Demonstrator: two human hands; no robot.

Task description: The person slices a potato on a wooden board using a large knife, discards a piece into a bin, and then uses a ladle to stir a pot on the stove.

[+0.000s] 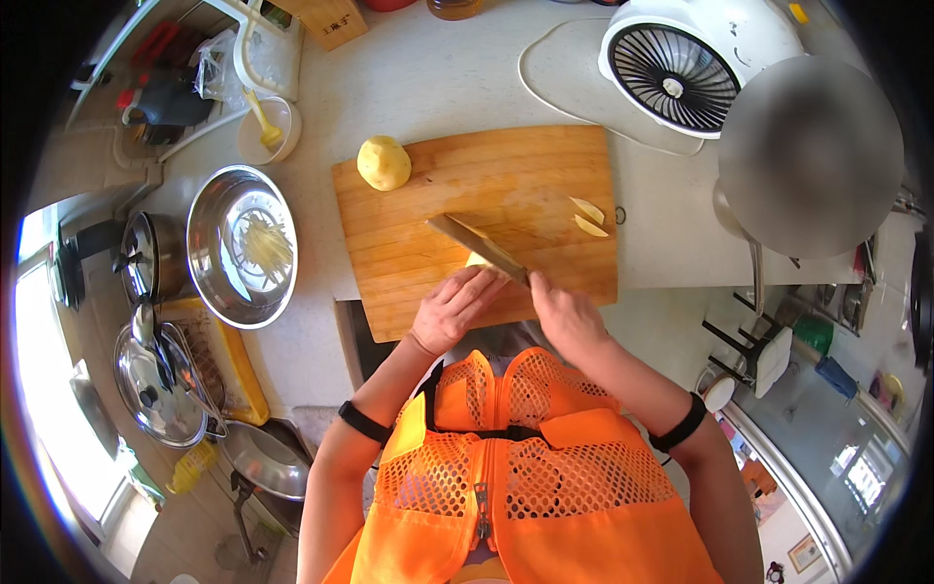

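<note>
My right hand (570,315) grips the handle of a kitchen knife (474,244), its blade slanting up to the left over a wooden cutting board (554,164). Under the fingers of my left hand (454,308) is a pale piece of peeled potato (476,260), pressed to the board close beside the blade. Knife and fingers hide most of that piece. A whole peeled potato (384,163) rests at the board's upper left corner. Two potato slices (589,219) lie apart near the right edge.
Left of the board, a steel bowl (201,281) holds potato shreds (266,247). Beyond it stands a small bowl (248,150) with a yellow spoon (271,134). A white fan (759,33) sits at the upper right, its cord (529,82) running behind the board. Lidded pots (149,394) are at far left.
</note>
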